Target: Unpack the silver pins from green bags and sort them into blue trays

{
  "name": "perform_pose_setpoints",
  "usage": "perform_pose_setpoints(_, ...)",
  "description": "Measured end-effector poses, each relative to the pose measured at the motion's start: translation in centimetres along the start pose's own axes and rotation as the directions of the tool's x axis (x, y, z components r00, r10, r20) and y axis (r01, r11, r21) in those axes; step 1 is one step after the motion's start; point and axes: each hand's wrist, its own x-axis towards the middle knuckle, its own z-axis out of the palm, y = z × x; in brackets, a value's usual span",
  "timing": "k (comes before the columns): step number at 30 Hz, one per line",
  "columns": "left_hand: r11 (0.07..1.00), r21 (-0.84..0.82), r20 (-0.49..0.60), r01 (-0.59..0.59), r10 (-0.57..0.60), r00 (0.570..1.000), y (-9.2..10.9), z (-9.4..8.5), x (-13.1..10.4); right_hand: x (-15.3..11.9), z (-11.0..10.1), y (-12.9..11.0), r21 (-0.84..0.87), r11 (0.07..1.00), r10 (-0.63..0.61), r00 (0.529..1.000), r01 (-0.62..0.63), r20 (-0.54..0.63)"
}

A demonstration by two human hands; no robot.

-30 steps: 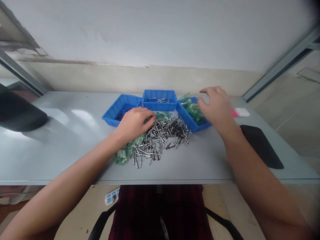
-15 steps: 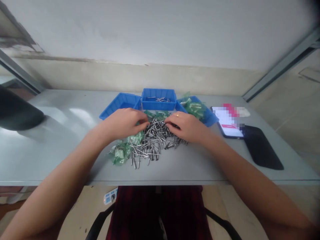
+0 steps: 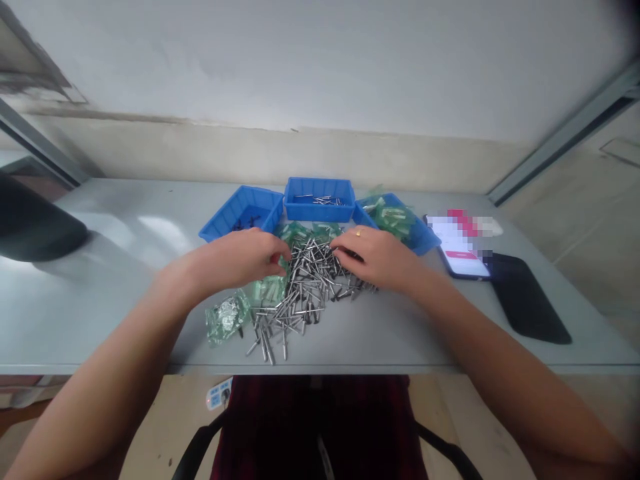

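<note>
1. My right hand [image 3: 377,257] is at the right side of the heap, the thumb and the fingers curled inward over the pins. I cannot tell whether they pinch one of them.
2. My left hand [image 3: 245,253] is at the left side of the heap, also curled, the thumb near the first finger. What it may hold between them is hidden, so I cannot tell this grip either.
3. The pins [image 3: 313,270] lie loose between and below my hands on the table [image 3: 400,333], silver ones mixed with dark ones, crossing in all directions.
4. To pick well here, I think I should use the fingertips only and take from the edge of the heap, because a deep pull could drag the crossed neighbours along. The silver pins nearest to me lie more separately and should be easier to take.
5. A green bag [image 3: 227,319] lies to the left of the heap; I would keep my wrist clear of it.
6. Behind stand three blue trays: the left tray [image 3: 240,207] has dark pieces, the middle tray [image 3: 320,213] a few silver pins, the right tray [image 3: 425,239] green bags.
7. About writing: the phone [image 3: 463,257] at my right is lit, with a pink bar, but its screen is blurred into blocks. I can read no brand or label on the bags or trays.
</note>
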Motion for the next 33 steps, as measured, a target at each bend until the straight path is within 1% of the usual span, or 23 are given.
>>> perform_pose_setpoints(3,1.0,0.006,-0.035,-0.011,0.012,0.999,-0.6,0.0,0.3,0.0,-0.1,-0.2,0.006,1.0,-0.002,1.0,0.002,-0.024)
perform_pose_setpoints(6,1.0,0.027,-0.091,-0.013,0.015,0.996,-0.9,0.0,0.7,-0.1,0.0,-0.6,0.018,0.999,-0.029,0.999,0.03,-0.045)
perform_pose_setpoints(11,1.0,0.011,-0.11,-0.025,0.026,0.994,-1.0,-0.2,0.9,-0.1,0.3,-1.4,0.039,0.997,-0.066,0.998,0.066,-0.011)
perform_pose_setpoints(14,0.999,0.035,-0.164,-0.018,0.024,0.986,-0.7,-0.5,0.7,-0.1,0.4,-1.4,0.047,0.997,-0.056,0.998,0.056,-0.005)
perform_pose_setpoints(17,0.998,0.058,-0.238,0.001,0.012,0.971,-0.2,-0.9,0.7,-0.2,0.3,-1.4,0.052,0.993,-0.105,0.993,0.108,-0.059)
perform_pose_setpoints(19,0.997,0.066,-0.295,0.031,-0.01,0.955,0.2,-1.1,0.7,-0.3,0.3,-1.8,0.052,0.979,-0.188,0.972,0.197,-0.141)
perform_pose_setpoints(20,0.997,0.067,-0.323,0.029,-0.006,0.946,0.3,-1.1,0.8,-0.4,0.4,-2.3,0.046,0.967,-0.239,0.954,0.251,-0.182)
perform_pose_setpoints(21,0.998,0.064,-0.374,0.018,0.007,0.927,0.4,-1.1,0.9,-0.4,0.5,-2.9,0.038,0.952,-0.29,0.933,0.305,-0.213)
perform_pose_setpoints(23,0.999,0.042,-0.421,-0.021,0.037,0.906,0.5,-0.9,1.0,-0.6,1.0,-4.4,0.0,0.909,-0.405,0.887,0.416,-0.223)
perform_pose_setpoints(24,0.999,0.028,-0.47,-0.037,0.046,0.882,0.6,-0.8,1.1,-0.6,1.4,-5.4,-0.012,0.896,-0.436,0.873,0.444,-0.221)
perform_pose_setpoints(26,0.999,0.011,-0.546,-0.044,0.043,0.837,0.5,-0.5,1.2,-0.7,2.4,-7.4,-0.041,0.885,-0.464,0.869,0.464,-0.174)
perform_pose_setpoints(29,0.999,0.018,-0.623,-0.029,0.034,0.781,0.5,-0.4,1.3,-0.3,4.1,-10.5,-0.136,0.844,-0.533,0.838,0.518,-0.113)
perform_pose_setpoints(31,1.0,0.02,-0.677,-0.014,0.024,0.735,0.4,-0.4,1.3,0.2,5.1,-12.1,-0.147,0.863,-0.501,0.858,0.484,-0.115)
perform_pose_setpoints(33,1.0,0.016,-0.716,-0.008,0.017,0.698,0.3,-0.4,1.4,1.0,5.9,-13.3,-0.162,0.866,-0.494,0.861,0.474,-0.12)
